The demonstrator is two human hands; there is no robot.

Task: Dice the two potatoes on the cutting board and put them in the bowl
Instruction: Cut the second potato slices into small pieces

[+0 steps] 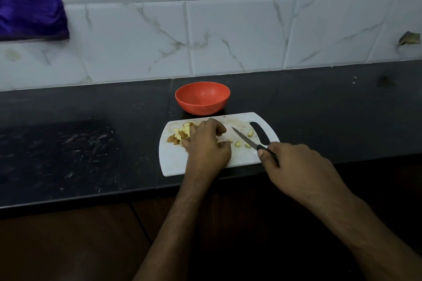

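Observation:
A white cutting board (pixel 173 162) lies on the black counter. Diced potato pieces (pixel 180 133) are heaped on its left part, and a few loose pieces (pixel 238 143) lie towards the right. My left hand (pixel 206 146) is over the heap with fingers curled round some pieces; what is under the palm is hidden. My right hand (pixel 294 166) grips the black handle of a knife (pixel 243 138), whose blade points left over the board. The red bowl (pixel 202 97) stands just behind the board, with nothing visible inside.
The black counter (pixel 91 143) runs left and right, with a tiled wall behind it. A purple cloth (pixel 27 2) hangs at the top left. The counter's front edge runs just below the board.

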